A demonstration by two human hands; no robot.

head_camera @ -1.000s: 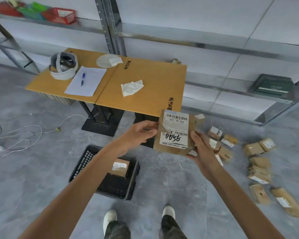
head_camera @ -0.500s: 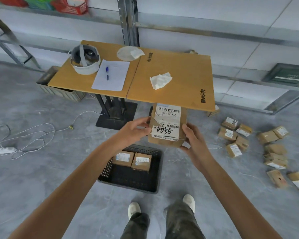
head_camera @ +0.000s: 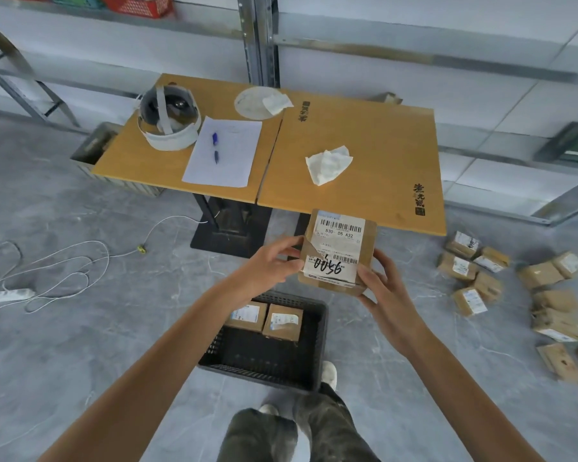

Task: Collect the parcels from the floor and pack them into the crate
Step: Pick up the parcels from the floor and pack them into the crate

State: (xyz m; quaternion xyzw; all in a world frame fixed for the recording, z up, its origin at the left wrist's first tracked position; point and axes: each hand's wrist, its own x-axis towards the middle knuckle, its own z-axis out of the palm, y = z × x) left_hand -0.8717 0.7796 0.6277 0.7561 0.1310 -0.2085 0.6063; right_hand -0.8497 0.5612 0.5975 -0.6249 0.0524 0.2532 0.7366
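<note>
Both hands (head_camera: 274,265) (head_camera: 382,288) grip labelled parcel (head_camera: 339,251) above crate (head_camera: 319,345) holding two parcels (head_camera: 267,320).

A single wide-angle view, worn on the head and aimed forward and down.

The scene is seen from standing height. The floor (head_camera: 64,345) is spread out below, and the person's own legs (head_camera: 281,431) are caught at the bottom edge. The left hand (head_camera: 267,265), the right hand (head_camera: 384,288) and the parcel (head_camera: 339,251) gripped between them are set nearest the lens, at mid-frame. The crate (head_camera: 321,345) is looked into from steeply above. The tabletop (head_camera: 381,151) is viewed from its near edge, and the shelving (head_camera: 257,38) along the wall is faced at the top. Straight lines are bent toward the frame's edges.
</note>
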